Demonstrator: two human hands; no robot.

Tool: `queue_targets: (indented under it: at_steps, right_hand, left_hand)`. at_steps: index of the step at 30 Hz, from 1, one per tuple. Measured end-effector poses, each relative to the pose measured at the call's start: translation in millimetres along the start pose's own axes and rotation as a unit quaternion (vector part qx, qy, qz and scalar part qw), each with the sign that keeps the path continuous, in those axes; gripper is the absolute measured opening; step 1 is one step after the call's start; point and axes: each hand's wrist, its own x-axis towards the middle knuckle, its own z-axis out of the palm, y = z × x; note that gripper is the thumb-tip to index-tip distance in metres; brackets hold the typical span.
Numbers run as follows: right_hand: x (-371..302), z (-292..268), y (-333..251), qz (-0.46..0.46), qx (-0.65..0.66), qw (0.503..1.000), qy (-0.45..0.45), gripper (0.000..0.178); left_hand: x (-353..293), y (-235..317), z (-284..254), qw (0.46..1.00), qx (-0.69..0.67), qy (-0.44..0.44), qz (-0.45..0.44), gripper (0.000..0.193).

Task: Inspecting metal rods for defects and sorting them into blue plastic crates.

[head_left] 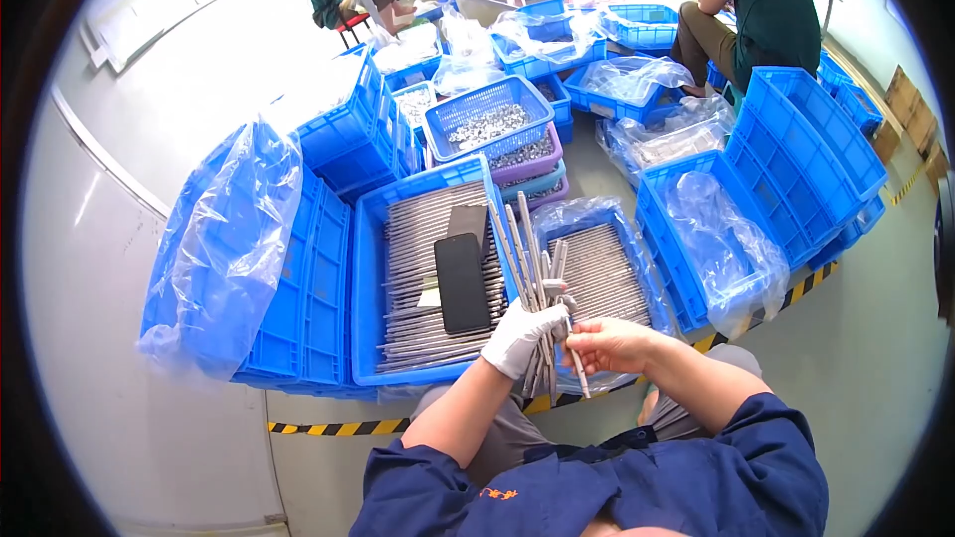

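Observation:
My left hand (517, 338), in a white glove, is closed around a loose bundle of thin metal rods (524, 254). The rods stand roughly upright, fanning out at the top. Beside it, my bare right hand (609, 343) pinches one metal rod (580, 374) near the bundle, its lower end pointing down and slightly right. Just left of the bundle is a blue crate (363, 278) filled with rows of similar rods (413, 323). A black phone (462, 283) lies on those rods, next to a dark block (468, 221). Behind my hands, a plastic-lined crate holds more rods (597, 268).
Stacked blue crates (323, 278) stand at left, one under clear plastic (234, 229). At right are a plastic-lined crate (652, 229) and a tall crate stack (806, 149). Baskets (542, 111) of small metal parts sit ahead. Striped floor tape (338, 429) runs nearby. A co-worker (771, 15) sits far right.

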Motion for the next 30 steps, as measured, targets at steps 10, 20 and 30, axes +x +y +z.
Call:
queue_targets:
  at_steps: [10, 20, 30]
  right_hand:
    - [-18.3, 27.8, 7.3, 0.104, -0.184, 0.96, -0.185, 0.021]
    - [-26.6, -18.2, -53.7, -0.309, -0.084, 0.937, 0.137, 0.014]
    - [-34.0, -50.8, -64.3, -0.339, 0.076, 0.933, 0.093, 0.022]
  left_hand:
    - [7.4, 12.4, -26.7, 0.982, -0.153, 0.023, 0.107, 0.036]
    - [-4.5, 3.6, 1.4, 0.99, 0.086, -0.101, -0.045, 0.059]
    - [-7.4, -4.7, 14.5, 0.984, 0.111, -0.098, -0.103, 0.052]
